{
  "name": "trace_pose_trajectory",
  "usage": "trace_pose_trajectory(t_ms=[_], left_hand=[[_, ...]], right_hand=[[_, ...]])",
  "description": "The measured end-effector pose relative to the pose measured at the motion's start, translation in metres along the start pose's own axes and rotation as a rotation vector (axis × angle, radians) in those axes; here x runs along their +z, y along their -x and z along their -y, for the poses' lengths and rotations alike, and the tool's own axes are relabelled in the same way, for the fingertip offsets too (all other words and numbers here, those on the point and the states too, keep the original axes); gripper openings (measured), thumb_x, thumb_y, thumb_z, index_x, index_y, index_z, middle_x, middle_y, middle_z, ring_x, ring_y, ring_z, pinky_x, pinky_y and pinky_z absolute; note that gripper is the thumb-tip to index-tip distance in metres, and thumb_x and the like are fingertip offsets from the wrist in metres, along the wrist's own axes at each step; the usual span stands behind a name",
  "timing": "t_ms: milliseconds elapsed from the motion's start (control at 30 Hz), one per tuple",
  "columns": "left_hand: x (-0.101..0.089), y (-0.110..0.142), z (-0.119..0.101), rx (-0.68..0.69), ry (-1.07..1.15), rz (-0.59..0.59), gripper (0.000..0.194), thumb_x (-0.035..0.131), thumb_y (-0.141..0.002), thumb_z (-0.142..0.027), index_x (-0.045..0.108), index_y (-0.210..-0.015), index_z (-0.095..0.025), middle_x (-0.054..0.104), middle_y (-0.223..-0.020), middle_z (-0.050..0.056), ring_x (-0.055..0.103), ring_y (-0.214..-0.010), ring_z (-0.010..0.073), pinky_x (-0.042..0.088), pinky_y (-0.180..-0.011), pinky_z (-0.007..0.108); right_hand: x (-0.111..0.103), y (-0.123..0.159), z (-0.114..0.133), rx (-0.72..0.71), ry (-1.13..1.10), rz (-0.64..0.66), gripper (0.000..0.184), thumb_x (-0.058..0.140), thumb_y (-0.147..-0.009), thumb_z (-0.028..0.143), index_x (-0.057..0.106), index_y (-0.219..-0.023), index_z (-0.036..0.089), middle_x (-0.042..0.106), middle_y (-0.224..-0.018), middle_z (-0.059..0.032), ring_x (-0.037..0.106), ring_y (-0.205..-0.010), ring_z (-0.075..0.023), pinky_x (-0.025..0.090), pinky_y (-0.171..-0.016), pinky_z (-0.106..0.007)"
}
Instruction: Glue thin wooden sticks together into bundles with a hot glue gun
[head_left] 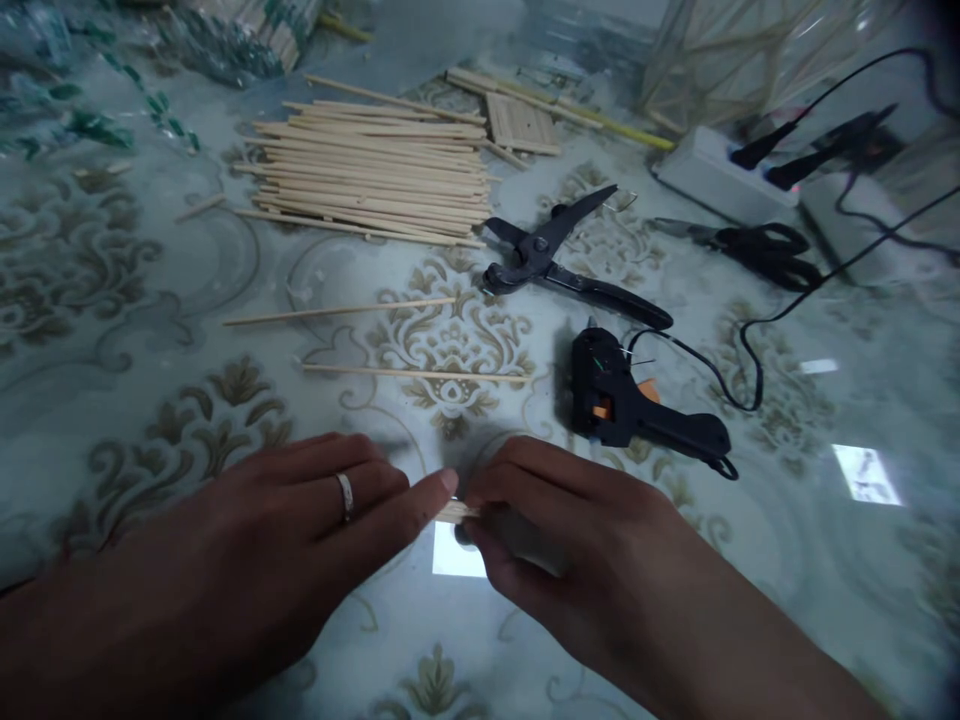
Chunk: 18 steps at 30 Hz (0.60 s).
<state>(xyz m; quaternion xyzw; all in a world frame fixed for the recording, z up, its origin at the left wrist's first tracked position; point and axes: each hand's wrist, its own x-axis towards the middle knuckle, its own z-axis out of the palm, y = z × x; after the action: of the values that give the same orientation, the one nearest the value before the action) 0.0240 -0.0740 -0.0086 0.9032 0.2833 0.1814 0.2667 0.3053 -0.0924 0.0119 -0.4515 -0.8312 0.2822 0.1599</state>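
Observation:
My left hand (322, 510), with a ring on one finger, is closed low in front of me. Its fingertips meet a short bit of pale wooden sticks (456, 512). From the other side my right hand (562, 520) pinches the same sticks between thumb and fingers. Most of their length is hidden by both hands. Beyond the hands lie two loose thin sticks, a nearer stick (412, 373) and a farther stick (337, 311). A black glue gun (622, 395) rests on its side to the right of my right hand.
Behind are a pile of wooden sticks (367, 170), a small stick panel (523, 123), black cutters (547, 250) and scissors (750, 245). A power strip (712, 175) with plugs and a trailing cable stands at the right. Plastic-wrapped sticks (247, 35) lie back left.

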Motion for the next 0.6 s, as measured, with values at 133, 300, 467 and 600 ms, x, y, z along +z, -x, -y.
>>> trace_pose_trajectory(t_ms=[133,300,467,600], left_hand=[[-0.006,-0.006,0.004,0.0,-0.093,-0.007,0.039,0.053,-0.114,-0.006,0.067,-0.146,-0.024,0.081,-0.121,0.001,0.077,-0.113,0.02,0.062,-0.105,0.035],[-0.009,-0.013,0.009,0.022,-0.066,-0.034,0.017,0.058,-0.116,-0.012,0.067,-0.109,-0.024,0.074,-0.105,-0.001,0.066,-0.099,0.0207,0.054,-0.094,0.04],[-0.007,-0.014,0.007,-0.011,-0.029,-0.053,0.02,0.057,-0.117,-0.012,0.068,-0.106,-0.024,0.074,-0.102,-0.004,0.067,-0.098,0.0177,0.052,-0.098,0.036],[-0.005,-0.015,0.006,-0.027,-0.002,-0.055,0.024,0.055,-0.118,-0.01,0.067,-0.102,-0.024,0.074,-0.099,-0.005,0.068,-0.095,0.0156,0.052,-0.097,0.033]], right_hand=[[-0.004,0.001,-0.003,0.002,0.008,-0.001,0.027,0.063,-0.102,-0.002,0.069,-0.092,0.023,0.07,-0.088,0.0009,0.071,-0.071,-0.0148,0.058,-0.069,-0.028],[-0.007,0.004,-0.008,0.023,-0.02,-0.002,0.028,0.061,-0.103,0.0,0.069,-0.09,0.024,0.072,-0.088,0.0002,0.072,-0.071,-0.0151,0.056,-0.064,-0.028],[-0.008,0.006,-0.007,0.027,-0.02,0.002,0.027,0.063,-0.102,0.0,0.072,-0.09,0.022,0.072,-0.087,0.001,0.072,-0.072,-0.0143,0.055,-0.064,-0.027],[-0.005,0.002,-0.004,0.01,-0.001,-0.016,0.024,0.064,-0.099,0.0,0.073,-0.092,0.02,0.071,-0.089,0.0009,0.071,-0.072,-0.0148,0.057,-0.068,-0.03]])
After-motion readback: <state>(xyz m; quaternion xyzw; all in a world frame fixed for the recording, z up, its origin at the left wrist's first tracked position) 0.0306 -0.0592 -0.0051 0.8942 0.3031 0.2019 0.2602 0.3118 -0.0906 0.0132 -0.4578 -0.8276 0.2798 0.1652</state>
